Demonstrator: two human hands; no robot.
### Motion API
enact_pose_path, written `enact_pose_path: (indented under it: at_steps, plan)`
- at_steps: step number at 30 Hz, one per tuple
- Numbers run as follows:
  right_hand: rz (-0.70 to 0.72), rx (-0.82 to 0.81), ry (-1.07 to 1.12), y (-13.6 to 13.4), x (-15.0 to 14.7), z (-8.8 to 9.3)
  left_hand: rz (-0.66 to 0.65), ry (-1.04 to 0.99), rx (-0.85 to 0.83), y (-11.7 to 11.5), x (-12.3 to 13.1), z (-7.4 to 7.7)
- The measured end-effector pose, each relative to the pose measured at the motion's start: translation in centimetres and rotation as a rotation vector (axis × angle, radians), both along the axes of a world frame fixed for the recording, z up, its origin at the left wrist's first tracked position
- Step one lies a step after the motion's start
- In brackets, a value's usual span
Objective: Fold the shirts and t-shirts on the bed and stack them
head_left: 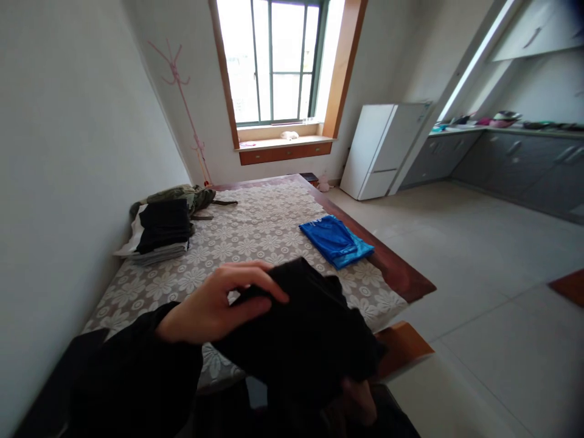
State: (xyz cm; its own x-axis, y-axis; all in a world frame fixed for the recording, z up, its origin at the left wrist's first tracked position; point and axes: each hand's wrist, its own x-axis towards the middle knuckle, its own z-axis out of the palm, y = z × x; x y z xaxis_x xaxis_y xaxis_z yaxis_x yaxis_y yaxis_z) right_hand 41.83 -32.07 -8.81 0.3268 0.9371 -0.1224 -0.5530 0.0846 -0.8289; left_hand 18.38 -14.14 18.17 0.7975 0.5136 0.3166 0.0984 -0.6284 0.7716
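Observation:
A folded black garment point(305, 322) is held up in front of me, over the near edge of the table; its exact kind I cannot make out. My left hand point(232, 301) grips its upper left edge between thumb and fingers. Low in the picture, my right hand point(360, 401) is at the garment's lower right side, mostly in shadow, its fingers largely hidden by the cloth. Beyond the garment, folded blue cloth point(335, 240) lies on the right side of the table. At the left stands a stack of folded dark clothes point(165, 225).
A lace-patterned cloth point(255, 213) covers the table, whose reddish-brown border point(401, 274) shows at the right. An olive backpack point(191, 198) lies behind the stack. Beneath the near right corner is a wooden stool point(406, 347). A pink coat stand point(185, 103) and white fridge point(369, 152) stand farther back.

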Motion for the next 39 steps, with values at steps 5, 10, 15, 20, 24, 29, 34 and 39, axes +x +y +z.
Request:
enact_pose_path:
  at_steps: [5, 10, 15, 20, 24, 29, 34, 39]
  plan:
    - [0.051, -0.047, 0.008, 4.4, 2.6, 3.5, 0.256, -0.167, -0.365, 7.6, 0.1, -6.9]
    - [0.212, -0.116, -0.086, 12.1, 5.4, 10.6, 0.341, -0.289, -0.786, 12.8, -0.1, -15.2]
    - [0.327, -0.199, -0.185, 20.1, 6.8, 17.3, 0.333, -0.368, -1.006, 14.9, -0.3, -20.6]
    - [0.304, -0.281, -0.278, 27.4, 7.7, 23.2, 0.262, -0.415, -1.075, 15.5, -1.5, -21.7]
    - [0.148, -0.229, -0.345, 31.8, 9.2, 27.4, 0.244, -0.437, -1.086, 15.7, -1.8, -22.0]
    - [-0.12, -0.086, -0.279, 32.6, 12.4, 27.8, 0.236, -0.465, -1.083, 16.0, -1.6, -22.8]
    - [-0.326, -0.193, -0.168, 28.9, 14.5, 19.4, 0.236, -0.49, -1.084, 16.2, -1.3, -23.4]
    - [-0.361, -0.351, -0.182, 25.7, 14.9, 9.8, 0.242, -0.502, -1.082, 16.5, -1.1, -23.9]
